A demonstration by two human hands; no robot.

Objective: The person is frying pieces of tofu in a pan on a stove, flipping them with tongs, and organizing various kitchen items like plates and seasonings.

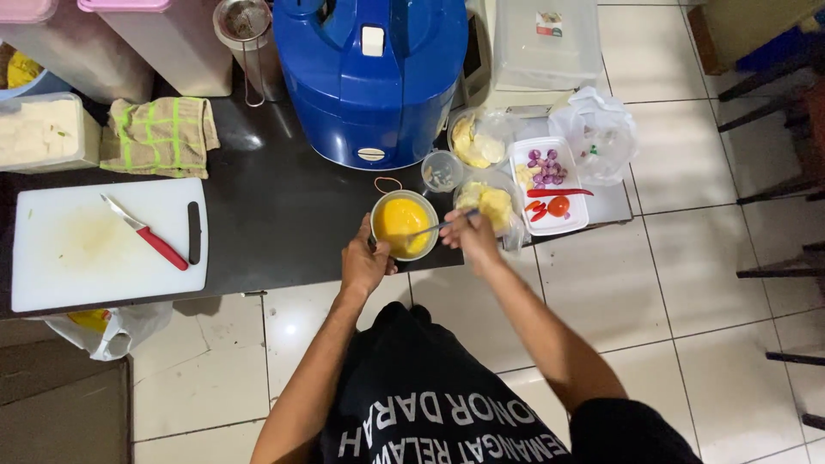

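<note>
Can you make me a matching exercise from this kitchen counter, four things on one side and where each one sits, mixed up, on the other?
Things:
1. knife
2. metal bowl
3. checked cloth
4. tomato

Places:
A. in the white tray, at its near end
B. on the white cutting board
C. between the left hand and right hand
D. behind the cutting board, by a tub

Pairs: 1-B, 2-C, 3-D, 4-A

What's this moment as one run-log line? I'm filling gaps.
left hand: grips metal bowl | right hand: holds utensil in yellow liquid | knife: on board
</note>
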